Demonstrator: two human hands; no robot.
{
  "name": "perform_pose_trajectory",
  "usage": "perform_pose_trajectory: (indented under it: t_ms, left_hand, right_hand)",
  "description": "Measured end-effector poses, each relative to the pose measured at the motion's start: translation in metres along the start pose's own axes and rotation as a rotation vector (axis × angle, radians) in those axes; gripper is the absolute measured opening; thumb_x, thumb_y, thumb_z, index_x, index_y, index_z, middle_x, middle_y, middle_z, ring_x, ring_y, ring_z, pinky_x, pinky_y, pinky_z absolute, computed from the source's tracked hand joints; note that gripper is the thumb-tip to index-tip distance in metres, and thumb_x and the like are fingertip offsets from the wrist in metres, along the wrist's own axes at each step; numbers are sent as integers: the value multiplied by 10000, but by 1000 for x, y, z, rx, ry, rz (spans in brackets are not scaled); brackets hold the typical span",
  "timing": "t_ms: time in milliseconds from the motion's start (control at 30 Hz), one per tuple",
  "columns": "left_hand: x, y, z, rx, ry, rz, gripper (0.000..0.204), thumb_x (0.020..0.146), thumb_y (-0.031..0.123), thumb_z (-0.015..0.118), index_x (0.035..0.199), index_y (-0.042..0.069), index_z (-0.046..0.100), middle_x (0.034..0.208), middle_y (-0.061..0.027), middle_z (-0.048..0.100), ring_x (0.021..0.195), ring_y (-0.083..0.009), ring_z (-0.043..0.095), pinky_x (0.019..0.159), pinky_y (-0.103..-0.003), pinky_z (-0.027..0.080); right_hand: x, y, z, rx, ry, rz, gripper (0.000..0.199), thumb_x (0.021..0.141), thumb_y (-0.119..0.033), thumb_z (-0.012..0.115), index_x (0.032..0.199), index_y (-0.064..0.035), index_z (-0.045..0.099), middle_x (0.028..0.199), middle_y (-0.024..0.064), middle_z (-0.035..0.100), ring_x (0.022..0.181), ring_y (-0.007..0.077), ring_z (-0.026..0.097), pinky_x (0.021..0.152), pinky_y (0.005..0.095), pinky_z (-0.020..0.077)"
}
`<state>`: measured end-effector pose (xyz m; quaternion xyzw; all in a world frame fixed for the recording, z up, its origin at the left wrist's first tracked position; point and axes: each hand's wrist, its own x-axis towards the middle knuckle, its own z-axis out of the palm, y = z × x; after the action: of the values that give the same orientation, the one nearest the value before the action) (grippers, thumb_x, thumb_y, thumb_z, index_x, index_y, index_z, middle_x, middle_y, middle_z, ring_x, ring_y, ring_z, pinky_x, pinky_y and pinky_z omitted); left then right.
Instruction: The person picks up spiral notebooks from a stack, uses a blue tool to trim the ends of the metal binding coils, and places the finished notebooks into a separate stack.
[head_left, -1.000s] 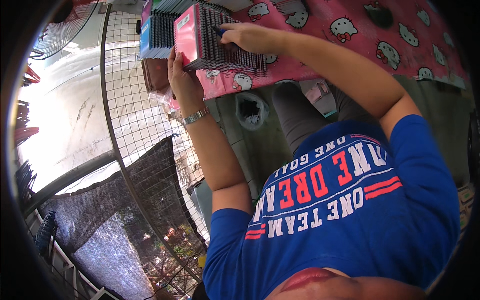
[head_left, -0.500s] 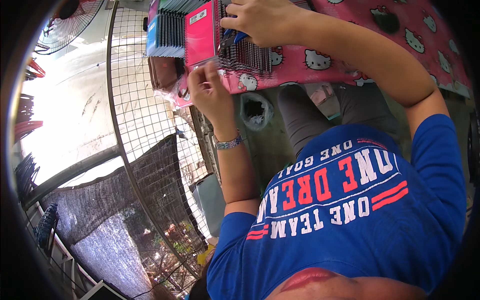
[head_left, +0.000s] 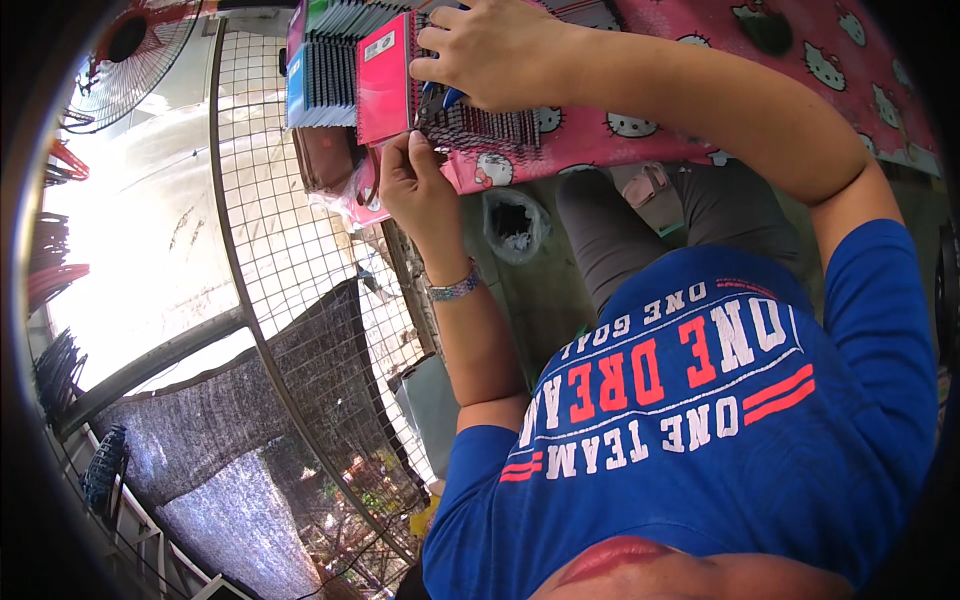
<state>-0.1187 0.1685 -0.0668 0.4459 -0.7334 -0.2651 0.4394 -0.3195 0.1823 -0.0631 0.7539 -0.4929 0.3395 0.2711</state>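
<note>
A pink-red spiral notebook (head_left: 384, 85) lies on top of a stack of wire-bound notebooks, its coil along the right side. My right hand (head_left: 490, 55) is closed around blue-handled pliers (head_left: 440, 100), whose dark jaws reach down to the lower end of that coil. At the notebook's lower right corner, the thumb and fingers of my left hand (head_left: 418, 185) are pinched together, touching or nearly touching its edge. Whatever lies between those fingertips is too small to tell.
Stacked blue-covered notebooks (head_left: 325, 85) stand left of the red one. More coil-bound books (head_left: 490, 130) lie under my right hand. A pink patterned cloth (head_left: 690, 85) covers the table. Below its edge sits a lined bin (head_left: 515, 225). Wire mesh (head_left: 270, 150) and a fan (head_left: 135, 50) are at left.
My left hand has risen to the notebook's lower corner and its fingers have pinched together. My right hand and the pliers have shifted slightly left and down along the coil.
</note>
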Motion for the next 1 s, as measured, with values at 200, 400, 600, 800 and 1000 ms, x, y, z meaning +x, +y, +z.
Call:
perform_pose_trajectory:
  t_ms: [200, 400, 600, 800, 1000]
  left_hand:
    - [-3, 1, -7, -65, -82, -92, 157, 970, 136, 556, 893, 8, 608, 692, 4, 548, 581, -55, 452, 527, -218, 352]
    - [3, -4, -18, -979, -225, -613, 273, 990, 296, 508, 971, 40, 598, 824, -49, 607, 644, -164, 519, 586, -289, 417]
    - [0, -1, -8, -700, -311, -461, 31, 940, 50, 581, 971, 51, 585, 746, -8, 554, 610, -96, 494, 545, -232, 391]
    - [-1, -2, -7, -622, -234, -430, 90, 896, 30, 641, 939, 45, 564, 692, -6, 525, 565, -89, 481, 524, -226, 367]
    - [-2, 2, -8, -554, -254, -398, 19, 922, 38, 585, 927, 47, 569, 751, -13, 535, 608, -93, 474, 546, -238, 377]
  right_hand:
    - [11, -4, -20, 81, -489, 84, 188, 834, -151, 543, 853, -60, 706, 803, 98, 710, 801, 254, 709, 726, 368, 560]
    - [-21, 6, 0, -35, -53, 95, 202, 850, -149, 533, 960, -99, 695, 910, 53, 691, 1000, 222, 661, 928, 461, 487]
    - [-10, 3, 6, 48, -226, 76, 224, 848, -178, 568, 1034, -120, 677, 971, 53, 670, 1026, 225, 636, 1015, 487, 426]
    - [-21, 7, 3, -50, -110, 86, 238, 831, -188, 578, 1033, -126, 688, 970, 35, 680, 1015, 213, 637, 942, 436, 455]
    - [6, -2, -5, 94, -547, 95, 140, 802, -179, 599, 910, -117, 662, 848, 63, 661, 903, 217, 656, 889, 401, 485]
